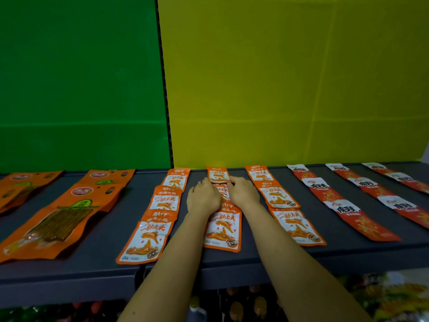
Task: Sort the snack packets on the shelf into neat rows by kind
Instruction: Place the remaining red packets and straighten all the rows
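Small orange fish-snack packets lie in three rows on the dark grey shelf (232,261). Both my hands reach into the middle row. My left hand (203,197) and my right hand (243,191) touch the lower edge of the rearmost orange packet (217,174) from either side, and cover the packet behind it in the row. A front orange packet (222,228) lies between my forearms. Whether fingers pinch the rear packet is unclear.
Large orange pouches (53,226) lie at the left. Red-and-white packets (348,212) form rows at the right. Green (81,89) and yellow (290,89) back panels rise behind the shelf. Bottles and bags sit on the level below (255,305).
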### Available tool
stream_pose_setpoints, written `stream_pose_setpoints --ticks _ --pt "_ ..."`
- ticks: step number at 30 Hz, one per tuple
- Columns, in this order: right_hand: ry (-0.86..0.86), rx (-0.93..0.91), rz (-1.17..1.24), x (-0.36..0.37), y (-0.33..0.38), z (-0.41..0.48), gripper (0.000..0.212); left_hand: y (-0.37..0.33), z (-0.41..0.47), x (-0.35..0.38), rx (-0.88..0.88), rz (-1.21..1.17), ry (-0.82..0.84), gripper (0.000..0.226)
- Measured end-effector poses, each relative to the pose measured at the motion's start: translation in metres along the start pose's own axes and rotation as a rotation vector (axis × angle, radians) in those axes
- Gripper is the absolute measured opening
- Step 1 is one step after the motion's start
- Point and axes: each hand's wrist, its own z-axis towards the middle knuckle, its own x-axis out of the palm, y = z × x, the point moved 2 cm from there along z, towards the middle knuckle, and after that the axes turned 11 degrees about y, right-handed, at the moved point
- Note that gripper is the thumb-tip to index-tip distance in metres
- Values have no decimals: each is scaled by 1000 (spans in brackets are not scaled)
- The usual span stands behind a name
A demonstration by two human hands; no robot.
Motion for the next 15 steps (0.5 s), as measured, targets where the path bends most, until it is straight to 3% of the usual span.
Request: stream_pose_setpoints --ticks 8,12,15 --pt "48 37 89 -8 5 -5 38 -2 -6 -6 -54 -90 26 48" --pt "137 60 127 -26 9 -26 19 2 -21 -20 -83 -216 89 28" --pt "222 39 100 -34 11 -58 39 3 -47 -24 -71 -196 117 13"
